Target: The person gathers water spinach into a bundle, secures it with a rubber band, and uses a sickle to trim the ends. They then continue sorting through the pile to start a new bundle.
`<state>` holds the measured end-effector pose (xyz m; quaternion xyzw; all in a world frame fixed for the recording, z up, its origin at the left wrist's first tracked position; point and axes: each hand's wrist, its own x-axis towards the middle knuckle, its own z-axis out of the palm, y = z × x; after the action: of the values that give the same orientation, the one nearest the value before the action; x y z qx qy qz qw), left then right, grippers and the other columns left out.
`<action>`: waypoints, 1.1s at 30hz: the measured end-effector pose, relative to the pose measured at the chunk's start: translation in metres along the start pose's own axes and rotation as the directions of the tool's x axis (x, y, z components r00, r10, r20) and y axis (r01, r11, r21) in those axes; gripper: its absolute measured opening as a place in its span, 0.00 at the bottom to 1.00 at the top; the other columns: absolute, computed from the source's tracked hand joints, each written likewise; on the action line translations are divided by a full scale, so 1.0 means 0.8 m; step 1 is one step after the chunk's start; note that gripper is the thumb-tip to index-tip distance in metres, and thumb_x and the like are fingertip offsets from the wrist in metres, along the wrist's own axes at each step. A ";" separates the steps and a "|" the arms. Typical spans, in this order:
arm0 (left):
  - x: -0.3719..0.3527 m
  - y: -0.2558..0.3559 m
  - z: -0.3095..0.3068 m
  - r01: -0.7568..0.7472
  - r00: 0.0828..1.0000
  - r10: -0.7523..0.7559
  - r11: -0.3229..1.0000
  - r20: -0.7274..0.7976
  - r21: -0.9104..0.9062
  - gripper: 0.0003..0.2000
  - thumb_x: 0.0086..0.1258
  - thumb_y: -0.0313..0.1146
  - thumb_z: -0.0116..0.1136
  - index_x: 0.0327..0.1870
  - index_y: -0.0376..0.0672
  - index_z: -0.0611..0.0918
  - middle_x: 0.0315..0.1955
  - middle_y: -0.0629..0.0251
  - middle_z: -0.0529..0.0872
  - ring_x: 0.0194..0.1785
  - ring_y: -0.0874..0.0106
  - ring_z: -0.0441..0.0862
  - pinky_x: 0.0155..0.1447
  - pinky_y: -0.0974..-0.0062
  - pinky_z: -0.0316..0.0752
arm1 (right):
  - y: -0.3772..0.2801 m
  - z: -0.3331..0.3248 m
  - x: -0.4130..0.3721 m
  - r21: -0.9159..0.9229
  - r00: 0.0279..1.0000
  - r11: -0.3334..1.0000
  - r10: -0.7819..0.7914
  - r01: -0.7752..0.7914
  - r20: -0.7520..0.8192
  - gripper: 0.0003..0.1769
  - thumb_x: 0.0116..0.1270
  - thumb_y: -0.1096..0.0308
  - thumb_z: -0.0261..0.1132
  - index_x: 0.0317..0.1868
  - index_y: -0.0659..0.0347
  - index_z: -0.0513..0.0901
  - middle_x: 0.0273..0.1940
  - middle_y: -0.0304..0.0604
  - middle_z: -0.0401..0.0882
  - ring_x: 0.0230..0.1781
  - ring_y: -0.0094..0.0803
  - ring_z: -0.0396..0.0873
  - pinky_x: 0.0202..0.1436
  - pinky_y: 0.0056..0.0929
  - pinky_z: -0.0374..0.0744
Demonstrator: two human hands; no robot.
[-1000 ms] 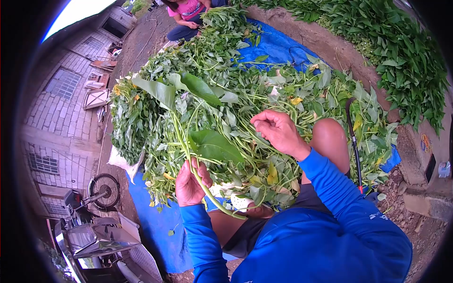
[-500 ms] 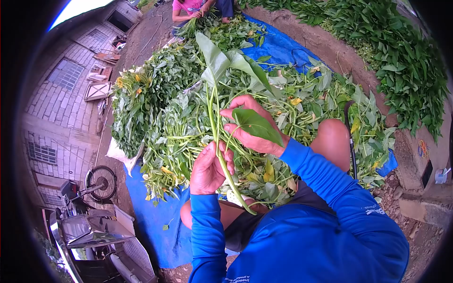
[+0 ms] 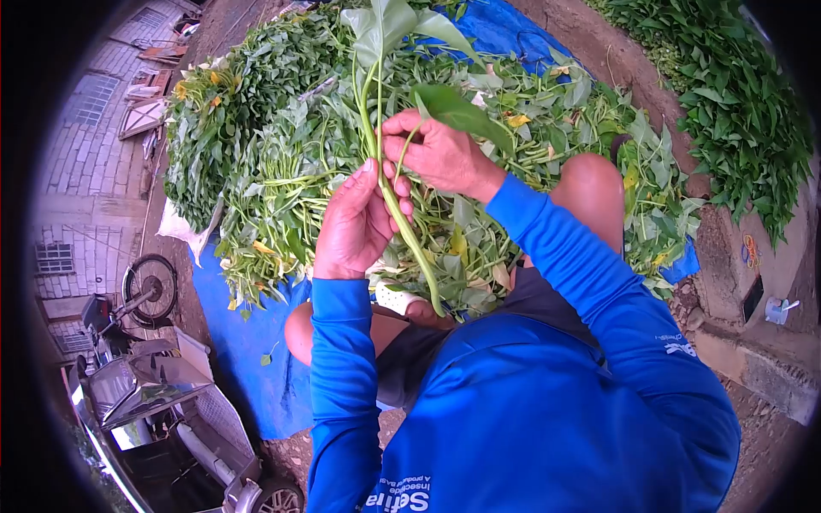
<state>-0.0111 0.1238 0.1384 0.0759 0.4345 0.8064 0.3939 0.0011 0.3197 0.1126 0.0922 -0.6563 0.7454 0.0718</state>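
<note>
My left hand [image 3: 352, 224] is closed around a few long green leafy stems [image 3: 410, 239], whose cut ends point down toward my lap. Broad leaves [image 3: 381, 32] top these stems. Just above and to the right, my right hand [image 3: 446, 156] has its thumb and fingers pinched at the stems. One heart-shaped leaf [image 3: 462, 115] on a thin curved stalk hangs over the back of that hand. Beneath both hands spreads a big pile of cut leafy greens [image 3: 295, 184], with some yellowed leaves in it.
The pile lies on a blue tarp [image 3: 244, 359] around my bent legs. More greens [image 3: 735, 111] are heaped at the right. A motorcycle with a metal sidecar [image 3: 162, 393] stands at the left, before a block wall [image 3: 77, 162]. A concrete ledge [image 3: 761, 368] is at the right.
The view has tilted down, so the other person at the top is out of frame. My right hand's fingers have closed in on the stems, nearer my left hand.
</note>
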 end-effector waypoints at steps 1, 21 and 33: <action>0.002 0.001 0.004 0.001 1.000 -0.001 1.000 -0.020 -0.021 0.15 0.91 0.46 0.49 0.55 0.43 0.80 0.41 0.61 0.87 0.39 0.68 0.88 0.44 0.69 0.88 | -0.005 -0.002 0.001 0.128 0.999 0.991 0.025 -0.029 0.027 0.12 0.81 0.68 0.67 0.52 0.70 0.88 0.37 0.38 0.88 0.33 0.20 0.86 0.40 0.23 0.84; 0.023 0.055 -0.088 -0.337 0.923 0.276 0.917 -0.268 -0.214 0.12 0.91 0.43 0.51 0.50 0.45 0.80 0.43 0.68 0.85 0.42 0.72 0.84 0.49 0.70 0.84 | 0.017 0.043 -0.126 -0.186 0.935 0.953 0.278 -0.239 0.222 0.13 0.81 0.60 0.68 0.47 0.62 0.89 0.33 0.43 0.88 0.31 0.30 0.83 0.39 0.35 0.80; -0.024 0.120 -0.176 -0.479 0.807 0.375 0.868 -0.456 -0.133 0.15 0.91 0.47 0.50 0.45 0.46 0.78 0.37 0.66 0.80 0.37 0.73 0.78 0.44 0.71 0.80 | 0.080 -0.173 -0.033 -0.954 0.951 -0.084 -0.142 -0.289 -0.276 0.20 0.71 0.63 0.70 0.60 0.62 0.89 0.51 0.54 0.91 0.59 0.52 0.87 0.67 0.48 0.82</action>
<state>-0.1183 -0.0098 0.1298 -0.0494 0.3782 0.9183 0.1056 0.0064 0.4495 0.0280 -0.1379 -0.9753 0.0283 0.1701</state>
